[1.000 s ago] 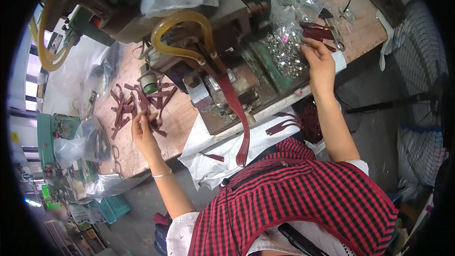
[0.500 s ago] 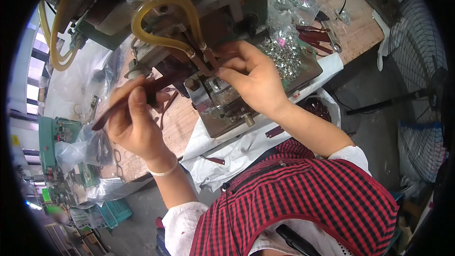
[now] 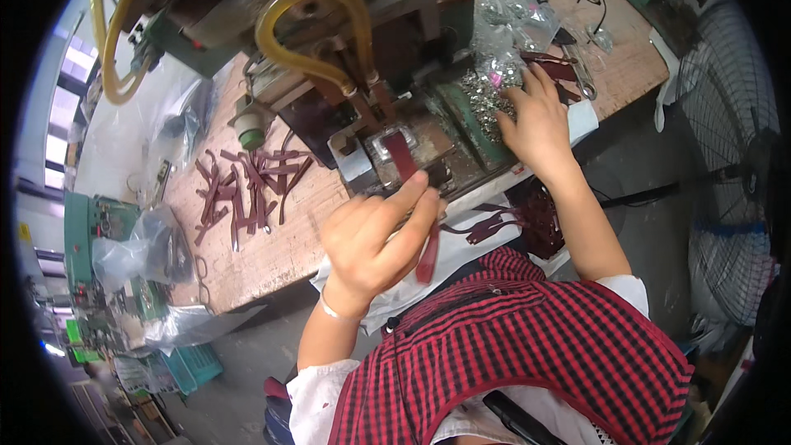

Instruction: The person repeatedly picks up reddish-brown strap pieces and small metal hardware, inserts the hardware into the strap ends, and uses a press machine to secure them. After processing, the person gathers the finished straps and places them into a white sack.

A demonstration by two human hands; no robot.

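Head view, looking down on a bench press station. Dark red leather strap (image 3: 405, 166) is lying with its far end on the small metal die plate (image 3: 387, 152) of the press (image 3: 362, 49), near the front edge of the wooden workbench (image 3: 272, 247), while its near end is hanging down past that edge. Left hand (image 3: 375, 239) is pinching the strap between thumb and curled fingers, a narrow grip closing on the strap just in front of the die, wrist bent and forearm rising from the lower edge. Right hand (image 3: 535, 115) is reaching out, palm down and fingers spread, over the pile of small silver metal fittings (image 3: 486, 95) toward the right end of the workbench; whether it is gripping a fitting cannot be told. Judging from the layout, the strap end is best kept flat and square on the die, with fingers staying clear of the tool above. Loose strap pieces (image 3: 247, 189) are lying in a heap toward the left of the workbench; a yellow hose (image 3: 305, 25) is looping over the press; clear plastic bags (image 3: 511, 16) are sitting behind the fittings.
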